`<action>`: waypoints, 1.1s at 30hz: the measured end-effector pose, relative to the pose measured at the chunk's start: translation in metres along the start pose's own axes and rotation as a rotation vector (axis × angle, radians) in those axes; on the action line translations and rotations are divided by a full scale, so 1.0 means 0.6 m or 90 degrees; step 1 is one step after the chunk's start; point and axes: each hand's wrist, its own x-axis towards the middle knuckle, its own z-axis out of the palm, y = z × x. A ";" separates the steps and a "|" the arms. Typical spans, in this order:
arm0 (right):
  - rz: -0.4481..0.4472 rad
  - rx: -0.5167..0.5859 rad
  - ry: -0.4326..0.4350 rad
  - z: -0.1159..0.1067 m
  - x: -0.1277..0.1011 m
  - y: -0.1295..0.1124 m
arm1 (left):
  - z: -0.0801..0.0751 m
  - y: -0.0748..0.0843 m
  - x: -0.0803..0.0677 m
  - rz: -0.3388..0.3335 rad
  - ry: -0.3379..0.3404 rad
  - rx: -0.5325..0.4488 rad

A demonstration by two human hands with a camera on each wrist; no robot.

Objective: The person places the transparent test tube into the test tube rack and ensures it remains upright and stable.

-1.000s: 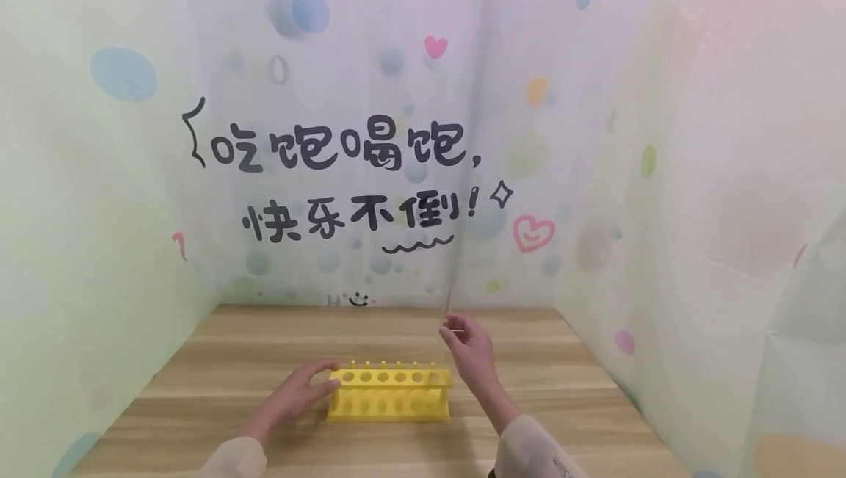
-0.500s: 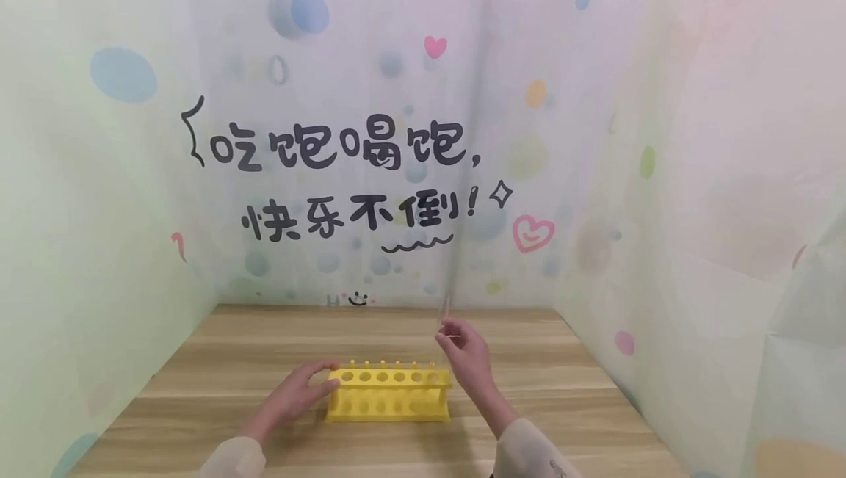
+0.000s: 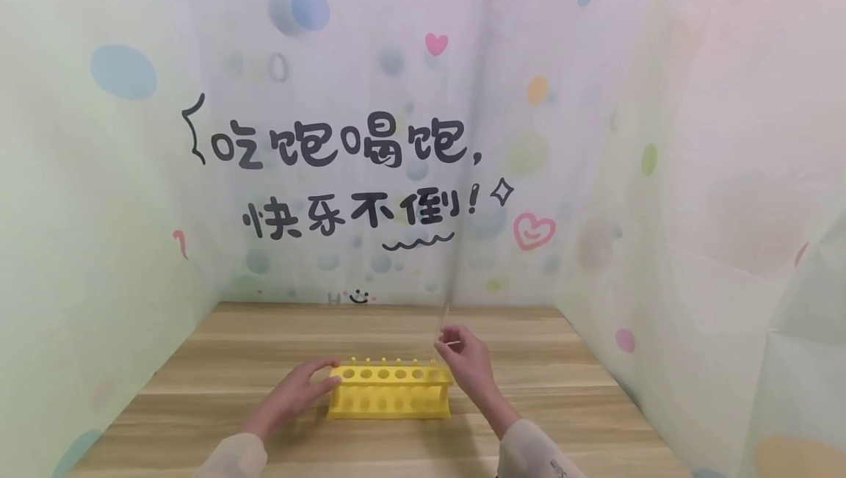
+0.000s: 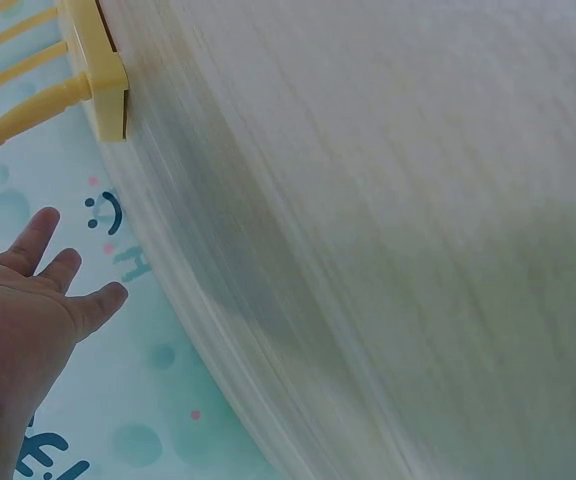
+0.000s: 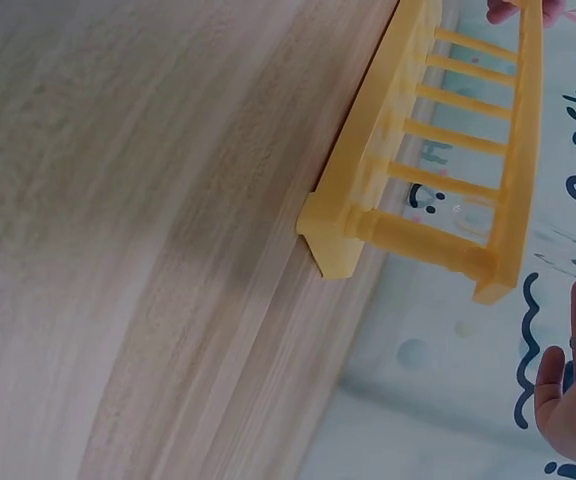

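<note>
A yellow test tube rack (image 3: 390, 393) with a row of round holes stands upright on the wooden table. My left hand (image 3: 297, 390) holds its left end between thumb and forefinger; the other fingers spread free in the left wrist view. At the rack's right end, my right hand (image 3: 468, 353) pinches a clear test tube (image 3: 443, 319) between thumb and fingertips. The tube is thin and faint, nearly upright, and its lower part overlaps the rightmost hole in the head view. In the right wrist view, the transparent tube (image 5: 573, 250) shows beside the rack's top bar (image 5: 513, 220).
Short yellow pegs (image 3: 384, 360) stick up along the rack's back edge. The wood-grain table (image 3: 264, 338) ends at a printed back wall (image 3: 357, 96) with black lettering. Patterned side walls (image 3: 687, 243) close in on both sides.
My right hand has moved slightly left and down toward the rack's right end, bringing the test tube over the last hole. My left hand and the rack have stayed in place.
</note>
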 end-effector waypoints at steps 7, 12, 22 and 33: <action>0.022 -0.006 -0.025 0.004 -0.007 0.009 | -0.001 0.001 0.000 0.011 -0.001 0.009; 0.031 -0.013 -0.040 0.007 -0.011 0.016 | -0.001 0.000 0.000 0.013 0.002 0.014; 0.025 -0.015 -0.045 0.015 -0.017 0.030 | 0.001 -0.001 0.002 0.005 0.011 0.011; 0.035 -0.016 -0.050 0.020 -0.025 0.040 | -0.001 0.001 -0.002 0.006 0.008 0.014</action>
